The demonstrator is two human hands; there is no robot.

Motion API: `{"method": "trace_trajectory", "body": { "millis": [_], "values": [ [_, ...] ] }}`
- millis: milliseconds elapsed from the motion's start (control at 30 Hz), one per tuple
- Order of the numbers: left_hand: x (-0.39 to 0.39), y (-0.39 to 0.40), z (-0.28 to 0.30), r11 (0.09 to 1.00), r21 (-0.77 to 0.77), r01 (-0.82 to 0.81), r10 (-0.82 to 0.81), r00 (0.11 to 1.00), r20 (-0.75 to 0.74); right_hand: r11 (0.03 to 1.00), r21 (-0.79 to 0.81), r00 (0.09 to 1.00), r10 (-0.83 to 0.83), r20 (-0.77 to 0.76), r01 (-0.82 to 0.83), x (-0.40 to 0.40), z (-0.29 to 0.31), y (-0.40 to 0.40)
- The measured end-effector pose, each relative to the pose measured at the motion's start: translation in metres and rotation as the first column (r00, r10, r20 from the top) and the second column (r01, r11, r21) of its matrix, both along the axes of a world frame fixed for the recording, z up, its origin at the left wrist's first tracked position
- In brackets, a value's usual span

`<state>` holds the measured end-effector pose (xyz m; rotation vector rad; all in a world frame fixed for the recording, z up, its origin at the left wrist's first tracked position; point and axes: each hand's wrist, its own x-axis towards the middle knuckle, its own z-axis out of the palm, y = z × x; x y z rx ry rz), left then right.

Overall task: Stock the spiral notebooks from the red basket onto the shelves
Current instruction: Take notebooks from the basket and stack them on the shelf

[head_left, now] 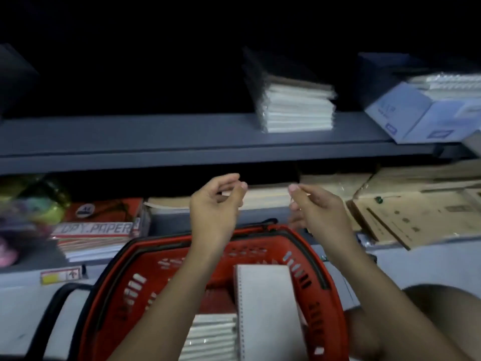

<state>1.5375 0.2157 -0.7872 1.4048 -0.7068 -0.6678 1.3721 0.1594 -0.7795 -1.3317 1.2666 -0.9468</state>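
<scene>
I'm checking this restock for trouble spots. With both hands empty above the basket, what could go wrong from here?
1. The notebook leaning upright in the red basket might tip as the left hand or right hand pulls out its neighbours.
2. The blue box juts past the upper shelf edge and could get knocked off.
3. The shelving is dim, so misplacing stock seems likely.

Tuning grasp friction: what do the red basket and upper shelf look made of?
Red basket: looks like moulded plastic, slightly glossy, with slotted walls and a black rim. Upper shelf: probably painted metal, matte grey, with a thin folded front lip; blur leaves this uncertain.
</scene>
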Motion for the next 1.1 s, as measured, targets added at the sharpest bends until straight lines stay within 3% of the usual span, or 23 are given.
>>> {"method": "trace_trajectory", "body": {
  "millis": [100, 200, 333, 467, 633, 767, 900, 1100],
  "values": [
    [-0.012, 0.026, -0.064, 0.978, 0.196, 0.076, -0.073, 0.997, -0.025, 0.963, 0.259, 0.977, 0.127, -0.172, -0.079, -0.014, -0.051, 0.019],
    [-0.02, 0.048, -0.123, 0.901, 0.429, 0.067, -0.086, 0.996, 0.025, 0.882, 0.468, 0.919, 0.225, -0.324, -0.051, -0.02, -0.091, 0.032],
    [-0.034, 0.074, -0.159, 0.713, 0.69, 0.126, -0.282, 0.952, 0.117, 0.828, 0.555, 0.798, 0.384, -0.465, -0.075, -0.021, -0.123, 0.05],
    [-0.049, 0.087, -0.167, 0.638, 0.765, 0.09, -0.41, 0.881, 0.238, 0.778, 0.626, 0.824, 0.385, -0.417, -0.047, -0.03, -0.136, 0.065],
    [-0.049, 0.083, -0.169, 0.589, 0.798, 0.126, -0.441, 0.878, 0.187, 0.743, 0.669, 0.827, 0.382, -0.411, -0.011, -0.033, -0.142, 0.076],
    [-0.04, 0.096, -0.176, 0.645, 0.739, 0.192, -0.384, 0.918, 0.096, 0.731, 0.683, 0.875, 0.324, -0.36, 0.01, -0.032, -0.14, 0.082],
    [-0.041, 0.106, -0.167, 0.773, 0.6, 0.204, -0.236, 0.971, -0.026, 0.662, 0.747, 0.95, 0.194, -0.245, 0.058, -0.031, -0.126, 0.086],
    [-0.04, 0.11, -0.123, 0.845, 0.438, 0.306, -0.237, 0.95, -0.204, 0.655, 0.752, 0.982, 0.083, -0.17, 0.075, -0.044, -0.095, 0.087]
  ]
}}
